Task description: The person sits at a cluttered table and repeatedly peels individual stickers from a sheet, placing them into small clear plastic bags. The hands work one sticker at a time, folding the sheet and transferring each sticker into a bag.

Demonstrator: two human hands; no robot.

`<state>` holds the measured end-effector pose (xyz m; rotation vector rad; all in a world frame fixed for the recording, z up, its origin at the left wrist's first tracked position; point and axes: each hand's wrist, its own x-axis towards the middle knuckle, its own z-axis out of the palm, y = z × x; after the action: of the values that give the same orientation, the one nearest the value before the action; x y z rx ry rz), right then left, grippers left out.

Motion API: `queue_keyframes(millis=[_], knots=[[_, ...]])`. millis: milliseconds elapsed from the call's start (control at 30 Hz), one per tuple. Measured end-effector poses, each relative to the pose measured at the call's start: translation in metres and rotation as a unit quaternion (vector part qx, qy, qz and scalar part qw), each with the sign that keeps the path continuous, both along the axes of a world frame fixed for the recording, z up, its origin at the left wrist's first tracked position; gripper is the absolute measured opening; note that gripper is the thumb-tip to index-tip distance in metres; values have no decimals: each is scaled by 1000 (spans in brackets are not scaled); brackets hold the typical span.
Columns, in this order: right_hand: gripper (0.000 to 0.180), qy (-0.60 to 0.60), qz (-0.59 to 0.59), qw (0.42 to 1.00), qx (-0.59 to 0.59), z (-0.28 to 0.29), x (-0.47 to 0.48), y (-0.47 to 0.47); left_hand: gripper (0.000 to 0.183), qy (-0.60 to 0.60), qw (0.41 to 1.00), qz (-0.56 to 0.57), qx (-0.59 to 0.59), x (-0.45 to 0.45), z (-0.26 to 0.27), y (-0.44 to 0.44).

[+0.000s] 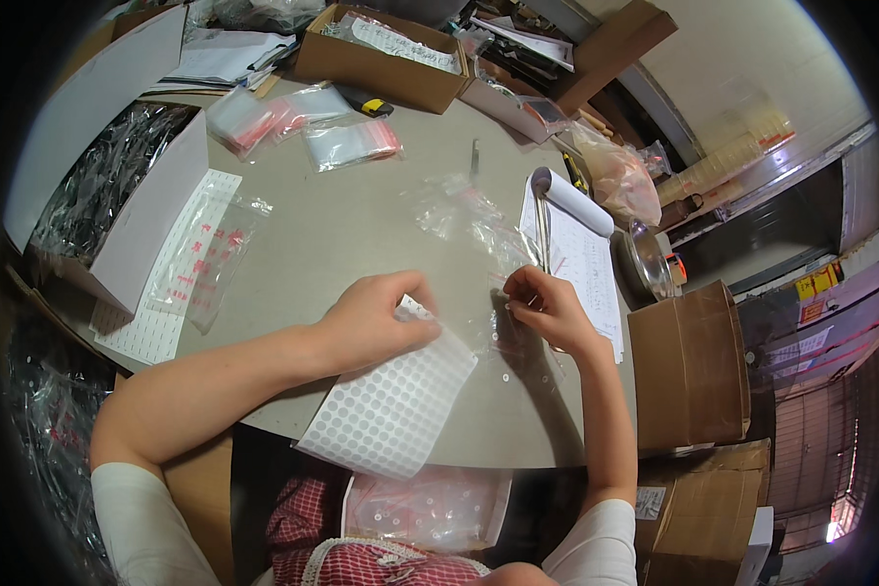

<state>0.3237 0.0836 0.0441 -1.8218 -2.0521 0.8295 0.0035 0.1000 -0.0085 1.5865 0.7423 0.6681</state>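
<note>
My left hand (384,319) holds a sheet of round stickers (388,403) between thumb and fingers; the sheet hangs over the table's near edge. At the right, my right hand (549,304) has thumb and fingertips close together above small clear zip bags (509,322); whether something tiny is between them I cannot tell. More thin clear bags (469,209) lie loosely beyond it. A small round sticker (505,378) shows on the right side, below my right hand. Under the table edge, a white tray (504,505) holds clear bags with round stickers.
Left stand an open white box of black-looking plastic packets (110,183) and a printed clear bag (209,256) on a marked sheet. Packs of zip bags (351,143), a yellow-black cutter (373,108) and a cardboard box (381,69) are at the back. Right are a notepad (586,271) and cardboard boxes (688,366).
</note>
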Motion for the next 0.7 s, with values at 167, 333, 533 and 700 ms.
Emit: queue_keyframes(millis=[167, 333, 533, 700], knots=[[24, 7, -2, 999, 31, -4, -3, 7, 27, -8, 1000, 10, 25, 0, -5, 1], [26, 33, -26, 999, -5, -5, -3, 10, 23, 10, 999, 3, 36, 0, -7, 2], [18, 21, 24, 999, 12, -1, -2, 7, 31, -27, 998, 18, 58, 2, -7, 1], [18, -42, 40, 998, 28, -4, -8, 8, 31, -11, 999, 12, 34, 2, -6, 1]])
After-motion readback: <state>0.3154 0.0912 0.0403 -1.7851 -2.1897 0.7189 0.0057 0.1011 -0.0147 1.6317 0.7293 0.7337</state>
